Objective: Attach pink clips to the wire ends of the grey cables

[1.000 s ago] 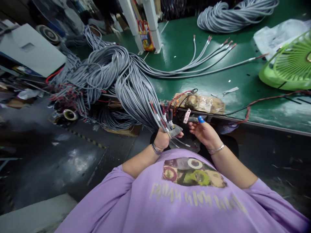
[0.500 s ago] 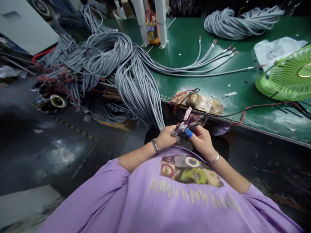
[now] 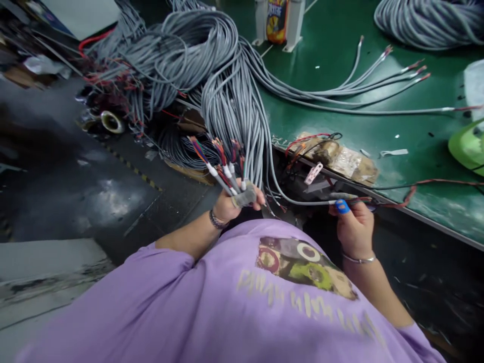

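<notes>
My left hand (image 3: pixel 231 205) is closed around a bunch of grey cable ends (image 3: pixel 227 184), whose coloured inner wires fan out above it. Grey tape covers part of its fingers. Off to the right, my right hand (image 3: pixel 353 222), blue tape on its thumb, pinches the end of a single grey cable (image 3: pixel 310 202). That cable curves down from the hanging bundle (image 3: pixel 242 111) and runs sideways to the thumb. A thin grey strip near the right fingers is too unclear to name.
The green table (image 3: pixel 321 65) carries several cable ends and a coil of cable (image 3: pixel 427 22). At its front edge lie a taped cardboard piece (image 3: pixel 351 164) and a pink perforated strip (image 3: pixel 313 174). A green fan (image 3: pixel 469 146) stands at right. More cables (image 3: pixel 185 146) sit below.
My hands were together on the cable ends; now they are apart. The left went leftward with the bunch, the right pulled one cable end rightward. The view shifted too.
</notes>
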